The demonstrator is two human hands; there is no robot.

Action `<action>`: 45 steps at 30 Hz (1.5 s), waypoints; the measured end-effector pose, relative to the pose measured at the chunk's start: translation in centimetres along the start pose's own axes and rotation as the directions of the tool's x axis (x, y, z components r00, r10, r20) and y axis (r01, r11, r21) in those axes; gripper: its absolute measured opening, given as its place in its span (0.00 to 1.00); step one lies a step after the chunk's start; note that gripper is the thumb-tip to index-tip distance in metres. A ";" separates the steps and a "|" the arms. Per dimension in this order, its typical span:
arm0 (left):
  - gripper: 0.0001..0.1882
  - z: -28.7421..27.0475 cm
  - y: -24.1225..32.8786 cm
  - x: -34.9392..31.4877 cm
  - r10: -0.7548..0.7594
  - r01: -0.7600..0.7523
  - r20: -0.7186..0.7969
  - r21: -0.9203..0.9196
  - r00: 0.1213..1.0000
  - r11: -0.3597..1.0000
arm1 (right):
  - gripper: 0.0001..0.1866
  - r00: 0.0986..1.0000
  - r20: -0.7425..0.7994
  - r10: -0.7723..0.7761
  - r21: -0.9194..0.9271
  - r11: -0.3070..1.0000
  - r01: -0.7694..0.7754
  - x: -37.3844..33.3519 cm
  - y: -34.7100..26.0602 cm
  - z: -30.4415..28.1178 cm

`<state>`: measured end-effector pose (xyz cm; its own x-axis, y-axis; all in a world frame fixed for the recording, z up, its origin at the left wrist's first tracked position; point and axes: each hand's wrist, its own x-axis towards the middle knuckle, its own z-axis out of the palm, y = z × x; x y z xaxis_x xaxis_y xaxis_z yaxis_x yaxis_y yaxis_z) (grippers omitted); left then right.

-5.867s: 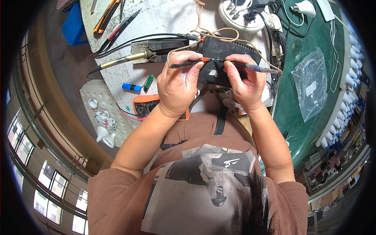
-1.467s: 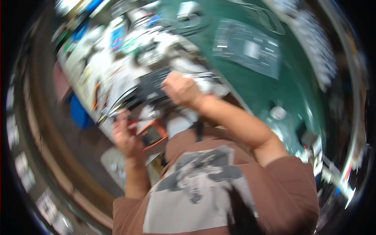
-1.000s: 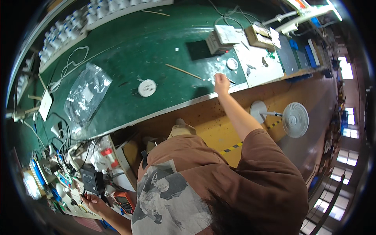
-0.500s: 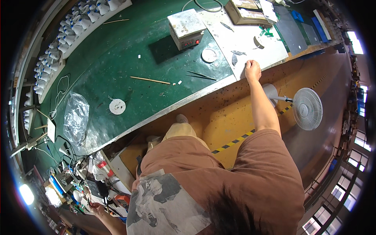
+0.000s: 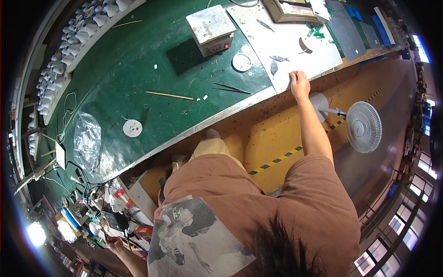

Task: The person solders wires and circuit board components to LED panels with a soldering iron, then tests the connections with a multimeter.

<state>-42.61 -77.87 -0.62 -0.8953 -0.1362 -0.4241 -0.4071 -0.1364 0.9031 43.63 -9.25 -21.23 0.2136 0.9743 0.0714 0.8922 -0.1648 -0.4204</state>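
Observation:
My right hand [image 5: 301, 84] rests at the front edge of a white board [image 5: 295, 69] on the green bench, its fingers curled together. Whatever they may hold is hidden. Dark leaf-shaped pieces [image 5: 274, 68] lie just left of it, and a dark curved piece [image 5: 304, 45] lies beyond, near green bits [image 5: 317, 33]. At the lower left, my left hand [image 5: 114, 244] is beside a clutter of tools and cables. Its fingers look closed around something small and dark that I cannot make out.
On the bench stand a metal box with a red switch [image 5: 211, 34], a round white dish [image 5: 241, 63], tweezers [image 5: 232, 87], a wooden stick [image 5: 169, 95], a white disc [image 5: 132, 128] and a clear plastic bag [image 5: 87, 138]. A fan [image 5: 363, 127] stands at right.
The bench and its objects sit slightly further left in the picture as the view shifts. My right hand stays by the board's edge, and my left remains among the tools.

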 end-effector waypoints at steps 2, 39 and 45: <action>0.13 0.0 0.0 0.0 -0.001 0.001 -0.004 0.001 1.000 1.000 | 0.08 1.000 0.009 0.013 0.026 1.000 -0.013 0.2 0.2 0.0; 0.08 -9.2 0.4 3.7 0.060 -0.041 0.127 -0.150 0.990 0.988 | 0.16 0.986 0.103 -0.130 -0.025 0.991 0.134 5.4 -9.1 0.8; 0.06 -5.5 0.3 -0.7 0.209 -0.199 -0.002 -0.319 0.978 0.927 | 0.06 0.614 0.042 -0.788 0.591 0.515 0.621 -19.0 -41.3 5.3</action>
<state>-41.06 -83.21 -0.44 -0.9603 -0.1636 -0.2259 -0.1415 -0.4122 0.9000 0.65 -20.16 -10.05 -0.5890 0.7346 0.3369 0.3575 0.6107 -0.7066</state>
